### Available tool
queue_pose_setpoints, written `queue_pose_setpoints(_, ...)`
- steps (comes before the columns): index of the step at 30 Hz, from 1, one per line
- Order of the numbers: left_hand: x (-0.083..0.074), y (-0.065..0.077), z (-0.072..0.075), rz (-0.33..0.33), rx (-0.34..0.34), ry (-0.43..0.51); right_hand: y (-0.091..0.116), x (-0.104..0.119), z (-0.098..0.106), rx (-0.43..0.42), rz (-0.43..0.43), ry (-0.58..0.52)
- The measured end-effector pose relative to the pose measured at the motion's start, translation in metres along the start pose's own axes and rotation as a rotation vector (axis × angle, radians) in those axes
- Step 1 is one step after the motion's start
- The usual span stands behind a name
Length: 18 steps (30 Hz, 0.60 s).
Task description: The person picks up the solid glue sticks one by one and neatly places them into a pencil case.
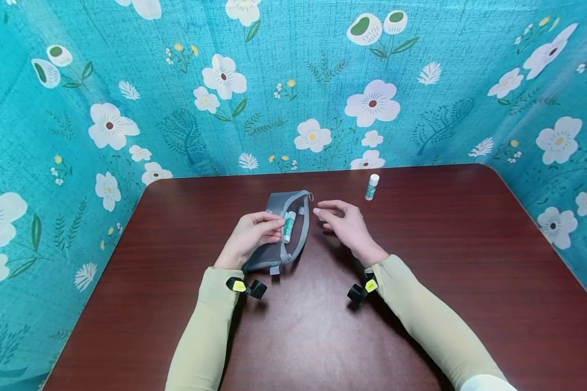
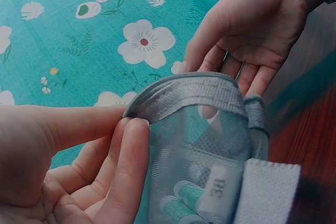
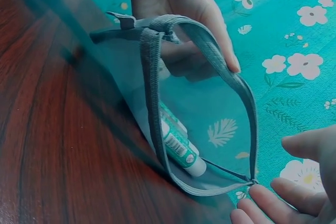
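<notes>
A grey mesh zip pouch (image 1: pixel 274 252) lies on the table with its mouth gaping to the right. My left hand (image 1: pixel 251 233) pinches the pouch's zipped rim (image 2: pixel 184 90) between thumb and fingers. Inside rest two green-and-white glue sticks (image 3: pixel 181 150), seen through the opening in the right wrist view and through the mesh in the left wrist view. Just right of the mouth, my right hand (image 1: pixel 344 222) holds nothing, its fingers loosely bent near the zip's ring end (image 1: pixel 310 196). Another glue stick (image 1: pixel 372 187) stands upright behind it, apart from both hands.
The dark red-brown table (image 1: pixel 313 336) reaches back to a teal floral cloth (image 1: pixel 283 87) hung behind and at both sides. A fabric tab (image 1: pixel 274 270) sticks out at the pouch's near end. Black wrist cameras (image 1: pixel 257 289) sit on both wrists.
</notes>
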<state>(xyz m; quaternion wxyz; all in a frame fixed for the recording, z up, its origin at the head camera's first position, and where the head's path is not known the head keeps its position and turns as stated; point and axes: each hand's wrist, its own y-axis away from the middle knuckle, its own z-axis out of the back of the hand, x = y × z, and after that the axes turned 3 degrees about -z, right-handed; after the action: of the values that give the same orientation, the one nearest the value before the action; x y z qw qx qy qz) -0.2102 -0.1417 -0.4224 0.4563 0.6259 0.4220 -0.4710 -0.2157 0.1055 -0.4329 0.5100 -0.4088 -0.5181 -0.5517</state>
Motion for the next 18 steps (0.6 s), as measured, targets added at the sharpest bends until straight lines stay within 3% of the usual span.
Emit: queue_pose_setpoints(18,0.001,0.000,0.001,-0.002,0.007,-0.006,-0.004,0.003,0.021,-0.101,0.050,0.009)
